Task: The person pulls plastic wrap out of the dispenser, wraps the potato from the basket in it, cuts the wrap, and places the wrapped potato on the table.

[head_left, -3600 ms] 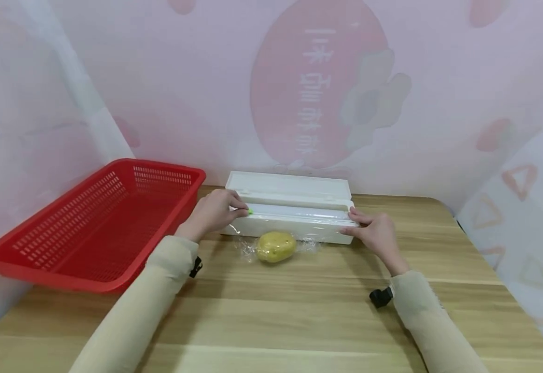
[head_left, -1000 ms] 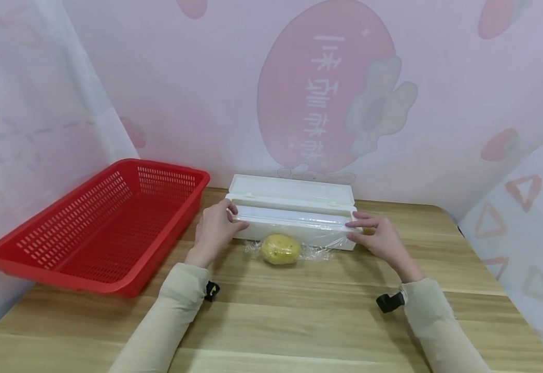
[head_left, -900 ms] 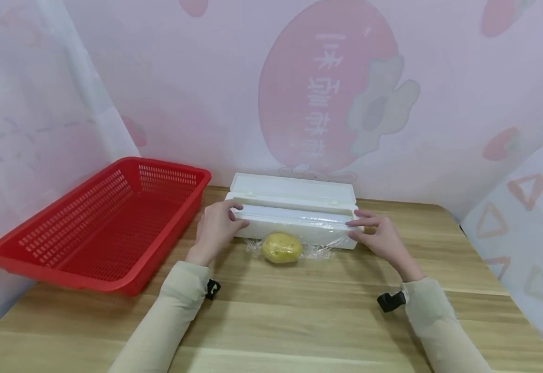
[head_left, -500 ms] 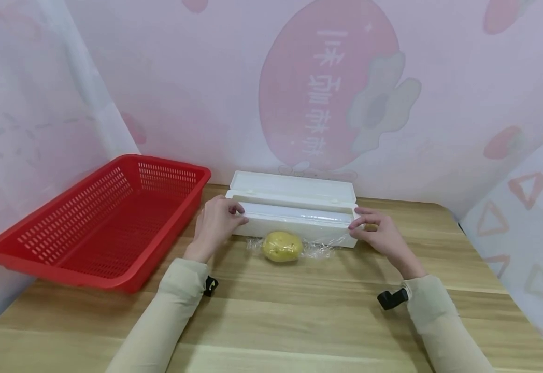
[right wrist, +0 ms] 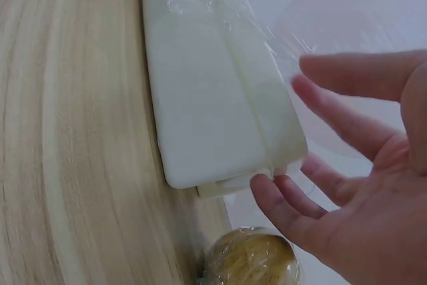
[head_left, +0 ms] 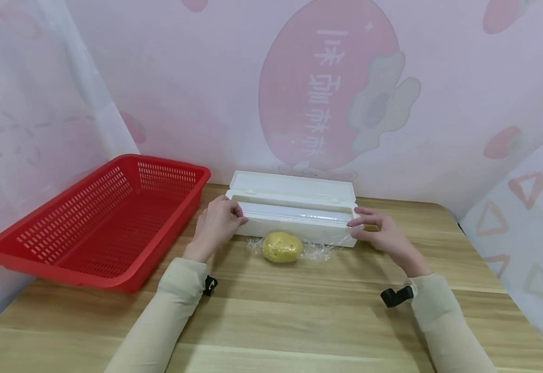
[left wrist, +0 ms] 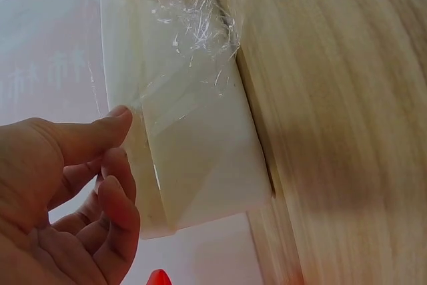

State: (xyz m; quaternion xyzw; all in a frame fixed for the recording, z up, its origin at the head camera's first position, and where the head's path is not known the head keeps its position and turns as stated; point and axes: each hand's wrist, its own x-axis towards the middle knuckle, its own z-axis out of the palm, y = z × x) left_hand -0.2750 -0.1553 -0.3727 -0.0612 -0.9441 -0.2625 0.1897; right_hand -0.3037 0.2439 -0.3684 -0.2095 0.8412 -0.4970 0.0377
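A white cling film box point(head_left: 264, 227) lies on the table, lid raised, a film roll point(head_left: 295, 211) inside. In front sits a potato point(head_left: 282, 247) wrapped in clear film, with crumpled ends spreading sideways. My left hand point(head_left: 215, 223) is at the box's left front corner; in the left wrist view its thumb and a fingertip pinch the cling film point(left wrist: 177, 91) stretched over the box front. My right hand point(head_left: 387, 237) is at the right end, thumb and index finger pinching the film's other side point(right wrist: 287, 41), while its lower fingers touch the box end.
A red plastic basket point(head_left: 159, 248) stands on the left of the wooden table point(head_left: 299, 321). Another film-wrapped yellowish item point(right wrist: 250, 258) lies beyond the box's right end, mostly hidden by the right hand in the head view. A printed curtain point(head_left: 197, 103) hangs behind.
Earlier, the left hand pinched a small green slider on the box's left; it has since moved to the left front corner, and the slider is out of sight. The right hand has shifted slightly rightward.
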